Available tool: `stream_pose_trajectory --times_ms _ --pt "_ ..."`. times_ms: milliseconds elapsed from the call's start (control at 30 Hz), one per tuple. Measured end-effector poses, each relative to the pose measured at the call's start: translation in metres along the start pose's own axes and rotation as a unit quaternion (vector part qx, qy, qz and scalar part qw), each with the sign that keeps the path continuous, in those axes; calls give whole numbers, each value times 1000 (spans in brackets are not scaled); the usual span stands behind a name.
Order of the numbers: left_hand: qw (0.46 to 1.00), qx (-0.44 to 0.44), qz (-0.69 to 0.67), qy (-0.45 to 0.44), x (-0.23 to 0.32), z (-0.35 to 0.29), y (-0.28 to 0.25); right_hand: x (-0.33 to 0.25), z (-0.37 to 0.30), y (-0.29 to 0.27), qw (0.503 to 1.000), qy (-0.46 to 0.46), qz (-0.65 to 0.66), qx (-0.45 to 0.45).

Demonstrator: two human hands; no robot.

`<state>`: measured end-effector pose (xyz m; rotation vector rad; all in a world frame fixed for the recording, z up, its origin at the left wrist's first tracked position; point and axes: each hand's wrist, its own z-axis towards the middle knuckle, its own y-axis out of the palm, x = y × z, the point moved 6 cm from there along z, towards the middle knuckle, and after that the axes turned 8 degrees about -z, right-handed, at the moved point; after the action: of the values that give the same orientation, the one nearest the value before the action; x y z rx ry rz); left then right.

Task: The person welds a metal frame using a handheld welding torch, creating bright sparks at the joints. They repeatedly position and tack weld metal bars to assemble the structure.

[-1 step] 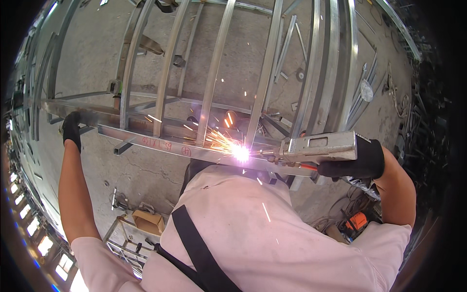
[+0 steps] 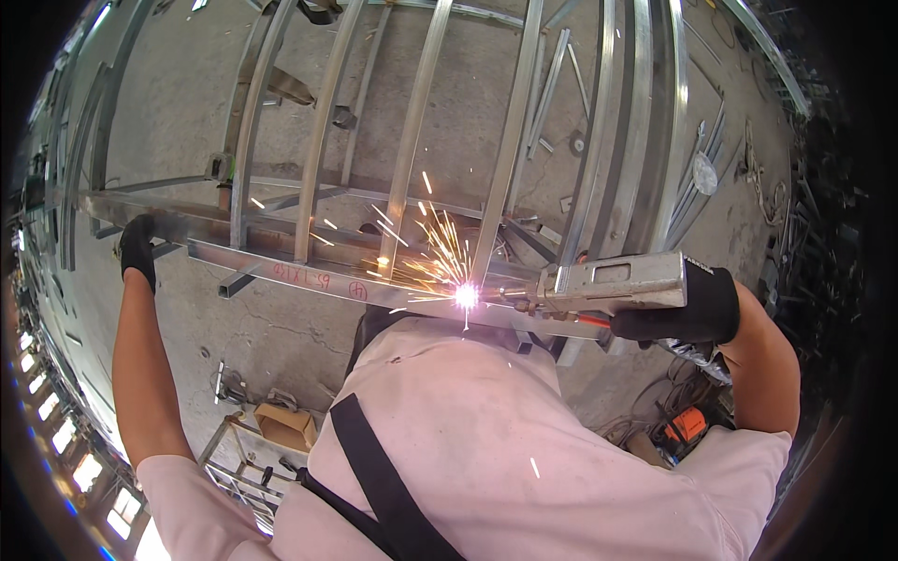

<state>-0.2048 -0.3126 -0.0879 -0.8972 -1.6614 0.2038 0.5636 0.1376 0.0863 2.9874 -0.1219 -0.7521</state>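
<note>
Fingers of the right hand (image 2: 678, 309), gloved in black, are wrapped tight around the rear of the grey welding gun (image 2: 613, 283), whose tip points left at a bright spark (image 2: 465, 296) on the long steel tube (image 2: 309, 273). Well off to the left, the gloved left hand (image 2: 138, 245) has its fingers curled over that same tube, pressing it against the upright bars (image 2: 412, 140) of the metal frame. To do this step well, I judge the right fingers should keep the tip steady at the joint just ahead of them, while the left fingers hold the tube firmly, clear of the flying sparks.
</note>
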Motion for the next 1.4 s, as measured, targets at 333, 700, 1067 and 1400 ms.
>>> stream_pose_trajectory --times_ms 333,700,1067,1400 --pt "999 13 28 -16 5 -5 1 3 -4 -2 1000 1 0 0" --pt "999 8 26 -18 -3 3 -3 9 -3 -3 1000 -5 1 -5" --pt "1000 -6 31 -1 -4 5 -5 9 -8 -6 1000 6 15 10" --pt "997 32 -55 -52 -32 28 -16 15 -16 -6 1000 -11 -14 14"
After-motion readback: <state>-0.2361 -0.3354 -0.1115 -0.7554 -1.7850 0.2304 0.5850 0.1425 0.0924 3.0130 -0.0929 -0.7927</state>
